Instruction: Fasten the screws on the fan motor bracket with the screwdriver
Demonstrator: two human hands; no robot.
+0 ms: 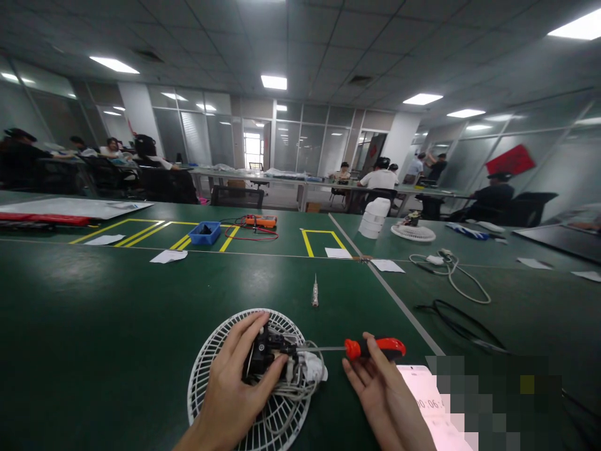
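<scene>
A white round fan grille [211,369] lies flat on the green table near me. On it sits a small black motor assembly [268,348] with white wires. My left hand [237,388] wraps around the assembly, fingers curled over its top and side. My right hand [375,382] holds a red-handled screwdriver [375,346] lying sideways, its metal shaft pointing left into the assembly.
A small clear-handled screwdriver [315,293] lies beyond the grille. A white phone [429,401] rests by my right wrist. Cables [451,269], another fan grille [414,233], a blue bin [205,233] and an orange meter [261,220] sit farther back. People sit at distant tables.
</scene>
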